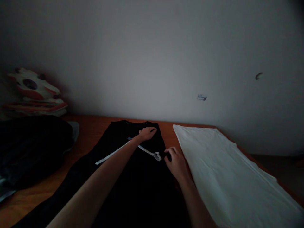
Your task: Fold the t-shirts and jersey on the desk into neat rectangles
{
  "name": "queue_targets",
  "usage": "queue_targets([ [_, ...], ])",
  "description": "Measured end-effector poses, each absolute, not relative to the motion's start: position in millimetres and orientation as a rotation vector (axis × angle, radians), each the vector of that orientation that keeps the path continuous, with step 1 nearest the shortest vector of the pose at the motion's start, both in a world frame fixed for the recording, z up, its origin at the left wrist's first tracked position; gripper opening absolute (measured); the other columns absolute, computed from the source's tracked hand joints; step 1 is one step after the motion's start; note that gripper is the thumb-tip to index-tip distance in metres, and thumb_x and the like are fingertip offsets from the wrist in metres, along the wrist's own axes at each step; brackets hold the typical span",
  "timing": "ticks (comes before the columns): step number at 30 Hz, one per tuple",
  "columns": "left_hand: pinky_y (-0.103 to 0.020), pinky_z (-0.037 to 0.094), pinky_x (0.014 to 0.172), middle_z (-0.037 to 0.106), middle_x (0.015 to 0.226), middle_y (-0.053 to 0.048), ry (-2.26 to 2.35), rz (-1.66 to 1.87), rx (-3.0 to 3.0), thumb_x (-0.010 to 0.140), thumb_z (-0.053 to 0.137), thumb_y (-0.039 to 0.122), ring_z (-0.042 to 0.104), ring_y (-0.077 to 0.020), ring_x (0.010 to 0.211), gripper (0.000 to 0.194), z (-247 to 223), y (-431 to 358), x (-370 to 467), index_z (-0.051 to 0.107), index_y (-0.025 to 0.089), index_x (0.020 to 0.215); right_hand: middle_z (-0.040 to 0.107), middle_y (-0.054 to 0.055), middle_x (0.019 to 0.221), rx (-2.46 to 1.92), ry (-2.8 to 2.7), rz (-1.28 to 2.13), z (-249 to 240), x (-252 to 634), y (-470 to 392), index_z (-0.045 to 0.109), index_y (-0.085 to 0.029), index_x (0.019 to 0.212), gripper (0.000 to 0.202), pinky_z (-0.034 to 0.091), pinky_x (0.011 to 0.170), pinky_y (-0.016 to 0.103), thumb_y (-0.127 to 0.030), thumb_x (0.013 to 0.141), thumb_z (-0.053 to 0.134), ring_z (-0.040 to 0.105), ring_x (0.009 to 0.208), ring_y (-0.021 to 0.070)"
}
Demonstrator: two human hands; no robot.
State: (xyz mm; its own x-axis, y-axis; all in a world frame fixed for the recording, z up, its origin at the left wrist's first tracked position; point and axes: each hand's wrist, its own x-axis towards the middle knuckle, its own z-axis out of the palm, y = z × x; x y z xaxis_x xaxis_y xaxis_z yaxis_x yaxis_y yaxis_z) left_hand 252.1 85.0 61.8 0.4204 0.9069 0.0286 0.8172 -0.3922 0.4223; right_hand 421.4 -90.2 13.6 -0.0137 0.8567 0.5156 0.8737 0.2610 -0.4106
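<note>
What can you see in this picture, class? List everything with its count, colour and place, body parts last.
Black garment: one, black with white strips, centre
White cloth: one, white, right
Dark bundle: one, mostly black, left
Toy-like figure: one, white and red, far left
Surface: one, orange-brown, beneath the cloths
Wall: one, grey, behind
Label: one, dark print, wall
Oval fitting: one, pale and dark, wall right
Hands, left and right: two, bare, by garment's right side

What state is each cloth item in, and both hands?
Black shirt: spread out
White cloth: spread out beside the shirt
Dark cloth: bunched in a heap
Left hand: over the shirt, fingers curled, grip unclear
Right hand: at the shirt's edge, fingers curled, grip unclear
</note>
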Motion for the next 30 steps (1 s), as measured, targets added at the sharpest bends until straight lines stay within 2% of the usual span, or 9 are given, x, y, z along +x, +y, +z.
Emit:
queue_targets([
  [4, -0.055, 0.047, 0.102, 0.073, 0.131, -0.006, 1.515, 0.284, 2.299, 0.098, 0.043, 0.052, 0.065, -0.0343, 0.123, 0.042, 56.9, 103.4, 271.1, 0.075, 0.035, 0.12, 0.066, 0.005, 0.099, -1.627, -1.808, -0.044, 12.0, 421.0, -89.7, 0.063, -0.026, 0.095, 0.025, 0.052, 0.088, 0.039, -0.007, 0.08, 0.058, 0.064, 0.098, 0.0256],
  [7, -0.046, 0.049, 0.103, 0.072, 0.133, -0.006, 1.482, 0.272, 2.334, 0.095, 0.049, 0.039, 0.064, -0.0303, 0.123, 0.037, 53.3, 112.9, 278.8, 0.076, 0.03, 0.119, 0.067, 0.005, 0.097, -1.685, -1.76, -0.092, 11.2, 421.1, -89.7, 0.063, -0.026, 0.094, 0.024, 0.051, 0.086, 0.039, -0.008, 0.079, 0.059, 0.064, 0.096, 0.0263],
  [11, -0.037, 0.046, 0.109, 0.064, 0.144, -0.004, 1.448, 0.331, 2.41, 0.091, 0.05, 0.027, 0.059, -0.0244, 0.129, 0.043, 47.3, 117.1, 285.6, 0.071, 0.029, 0.128, 0.066, 0.005, 0.092, -1.721, -1.712, -0.154, 13.0, 420.6, -90.7, 0.062, -0.026, 0.093, 0.023, 0.05, 0.081, 0.038, -0.009, 0.078, 0.059, 0.062, 0.091, 0.0259],
  [14, -0.049, 0.044, 0.111, 0.061, 0.146, -0.007, 1.511, 0.379, 2.434, 0.089, 0.053, 0.027, 0.056, -0.0314, 0.131, 0.047, 41.4, 113.2, 287.0, 0.068, 0.031, 0.133, 0.065, 0.007, 0.098, -1.711, -1.748, -0.159, 17.3, 418.8, -92.0, 0.063, -0.026, 0.097, 0.03, 0.049, 0.085, 0.04, -0.005, 0.076, 0.06, 0.061, 0.096, 0.0275],
  [17, -0.06, 0.044, 0.105, 0.063, 0.139, -0.013, 1.584, 0.399, 2.437, 0.09, 0.05, 0.028, 0.056, -0.0383, 0.128, 0.046, 38.2, 111.5, 287.8, 0.07, 0.031, 0.131, 0.065, 0.008, 0.104, -1.693, -1.816, -0.127, 21.2, 417.3, -92.9, 0.065, -0.027, 0.101, 0.036, 0.049, 0.091, 0.042, -0.002, 0.075, 0.059, 0.059, 0.102, 0.0285],
  [21, -0.06, 0.044, 0.103, 0.064, 0.135, -0.011, 1.491, 0.361, 2.512, 0.087, 0.047, 0.019, 0.057, -0.036, 0.125, 0.049, 38.6, 119.2, 291.3, 0.074, 0.033, 0.126, 0.066, 0.008, 0.101, -1.746, -1.784, -0.112, 22.0, 417.5, -93.0, 0.066, -0.026, 0.096, 0.029, 0.049, 0.09, 0.043, -0.005, 0.078, 0.06, 0.059, 0.1, 0.0291],
  [25, -0.061, 0.042, 0.105, 0.058, 0.146, -0.006, 1.385, 0.374, 2.596, 0.087, 0.044, 0.015, 0.048, -0.0355, 0.134, 0.062, 37.5, 122.3, 294.7, 0.06, 0.041, 0.141, 0.066, 0.009, 0.099, -1.806, -1.717, -0.132, 21.9, 417.9, -93.0, 0.067, -0.024, 0.093, 0.022, 0.048, 0.089, 0.043, -0.008, 0.079, 0.06, 0.059, 0.097, 0.0291],
  [28, -0.069, 0.035, 0.108, 0.047, 0.157, -0.009, 1.366, 0.391, 2.648, 0.089, 0.046, 0.018, 0.04, -0.0413, 0.14, 0.063, 35.9, 112.7, 297.3, 0.053, 0.037, 0.149, 0.065, 0.01, 0.098, -1.803, -1.689, -0.17, 25.3, 416.5, -94.6, 0.067, -0.023, 0.088, 0.02, 0.047, 0.088, 0.043, -0.009, 0.075, 0.06, 0.059, 0.098, 0.0293],
  [30, -0.068, 0.03, 0.113, 0.04, 0.162, -0.011, 1.34, 0.413, 2.692, 0.09, 0.046, 0.018, 0.035, -0.0422, 0.144, 0.061, 35.9, 102.6, 299.8, 0.052, 0.03, 0.149, 0.065, 0.01, 0.1, -1.739, -1.714, -0.176, 28.9, 414.2, -96.5, 0.068, -0.023, 0.088, 0.019, 0.047, 0.09, 0.043, -0.011, 0.074, 0.061, 0.059, 0.099, 0.0289],
])
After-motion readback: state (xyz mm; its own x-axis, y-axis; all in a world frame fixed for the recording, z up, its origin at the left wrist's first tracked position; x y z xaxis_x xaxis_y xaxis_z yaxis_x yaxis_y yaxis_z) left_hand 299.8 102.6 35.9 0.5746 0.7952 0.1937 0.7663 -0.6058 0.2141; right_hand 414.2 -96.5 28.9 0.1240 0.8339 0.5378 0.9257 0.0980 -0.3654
